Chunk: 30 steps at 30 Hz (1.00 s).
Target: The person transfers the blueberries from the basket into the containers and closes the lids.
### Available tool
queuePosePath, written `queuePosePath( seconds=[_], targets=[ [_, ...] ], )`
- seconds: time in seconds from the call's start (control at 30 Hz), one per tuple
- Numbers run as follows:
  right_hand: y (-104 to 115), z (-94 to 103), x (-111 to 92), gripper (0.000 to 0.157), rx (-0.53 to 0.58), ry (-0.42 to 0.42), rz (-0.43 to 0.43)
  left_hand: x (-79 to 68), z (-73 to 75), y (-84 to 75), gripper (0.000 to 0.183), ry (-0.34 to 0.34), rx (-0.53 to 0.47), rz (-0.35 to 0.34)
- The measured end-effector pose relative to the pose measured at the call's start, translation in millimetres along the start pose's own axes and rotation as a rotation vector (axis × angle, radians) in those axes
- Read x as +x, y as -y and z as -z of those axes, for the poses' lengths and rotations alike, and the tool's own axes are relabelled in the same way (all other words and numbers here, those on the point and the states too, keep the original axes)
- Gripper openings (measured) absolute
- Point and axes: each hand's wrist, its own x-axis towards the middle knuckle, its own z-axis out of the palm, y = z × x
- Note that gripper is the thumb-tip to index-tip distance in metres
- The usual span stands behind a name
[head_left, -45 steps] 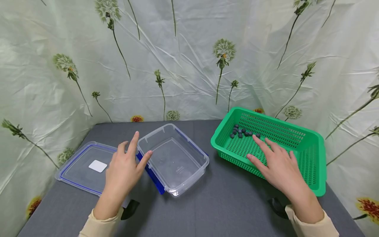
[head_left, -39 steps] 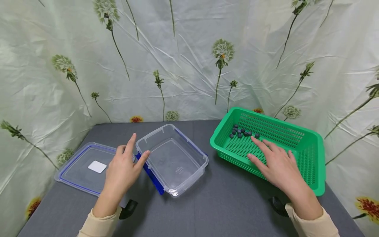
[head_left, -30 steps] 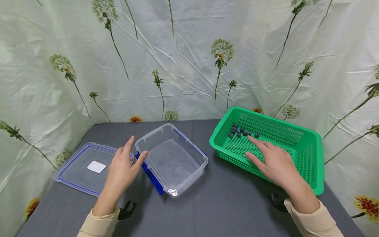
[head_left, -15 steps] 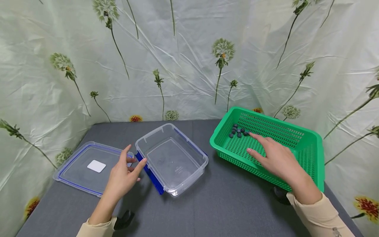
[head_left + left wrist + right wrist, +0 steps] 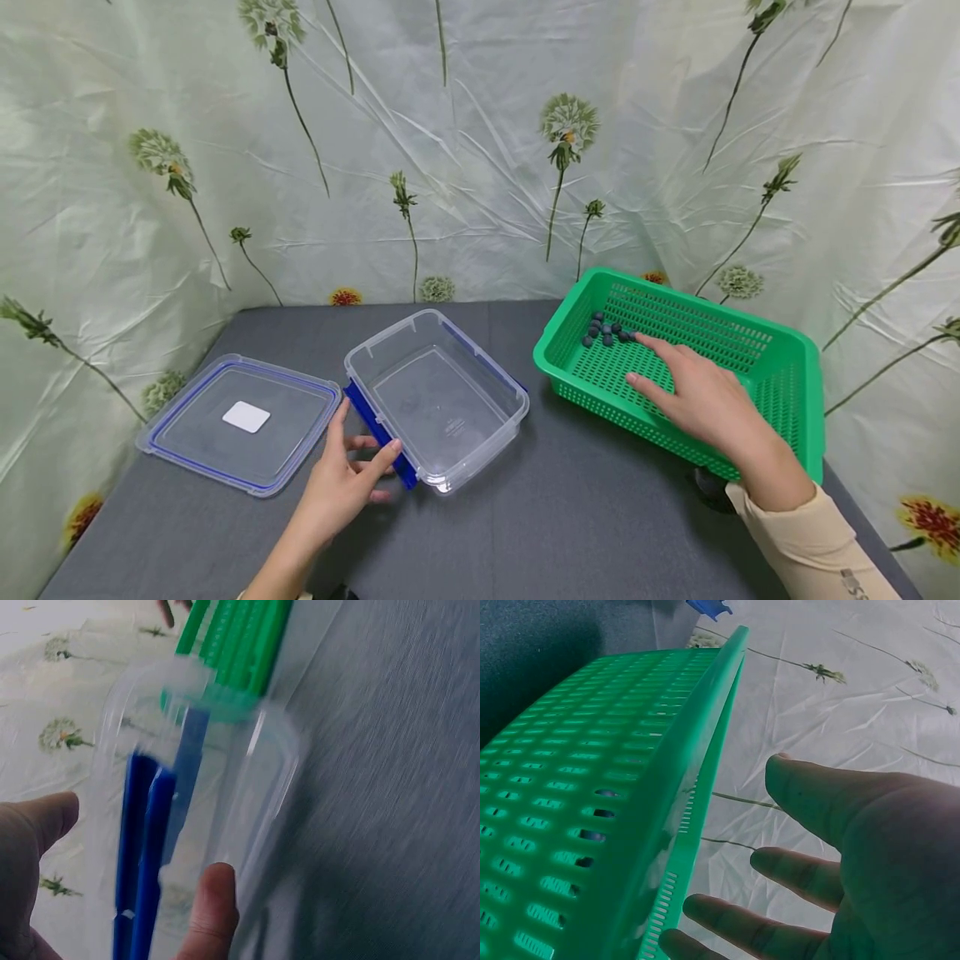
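Note:
At the left side of a clear plastic food container point(image 5: 442, 408), my left hand point(image 5: 341, 492) spreads its fingers and thumb beside the blue latch point(image 5: 363, 412). In the left wrist view the container point(image 5: 240, 765) is just past a gap between thumb and finger. My right hand point(image 5: 701, 400) reaches over the near rim of a green perforated basket point(image 5: 592, 396), its index finger close to a cluster of blueberries point(image 5: 607, 340). Nothing sits between the spread fingers in the right wrist view. The container holds nothing.
The container's lid point(image 5: 202, 442), blue-gasketed with a white label point(image 5: 246, 417), lies flat on the grey table point(image 5: 525, 533) at the left. A flower-printed curtain point(image 5: 480, 167) hangs behind and around the table.
My left hand has come down and right from above the lid's edge to the container's near-left side. The right hand has shifted slightly, its index finger stretching toward the blueberries.

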Motion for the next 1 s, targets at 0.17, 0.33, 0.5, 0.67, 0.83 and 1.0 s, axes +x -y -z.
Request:
queuePosePath(
  seconds=[0.17,0.33,0.5,0.67,0.83,1.0],
  targets=[
    [-1,-2.0,1,0.073,0.001,0.005,-0.001,-2.5,-10.9,3.6,0.107,0.028,-0.159,0.065],
    [-3,-2.6,1,0.076,-0.004,0.004,-0.003,-2.9,-16.5,5.3,0.106,0.043,-0.271,0.112],
    [-3,-2.2,3,0.077,-0.01,0.004,-0.003,-1.6,-20.8,6.5,0.103,0.035,-0.359,0.139],
    [-4,-1.3,5,0.077,-0.015,0.009,-0.009,-0.4,-24.1,7.8,0.081,0.056,-0.427,0.171],
    [-6,-1.2,7,0.078,-0.01,0.022,-0.013,0.8,-24.7,8.5,0.066,0.063,-0.457,0.172],
    [-7,-1.6,9,0.078,-0.007,0.034,-0.015,1.3,-25.6,8.5,0.1,0.037,-0.426,0.146]
  ],
)
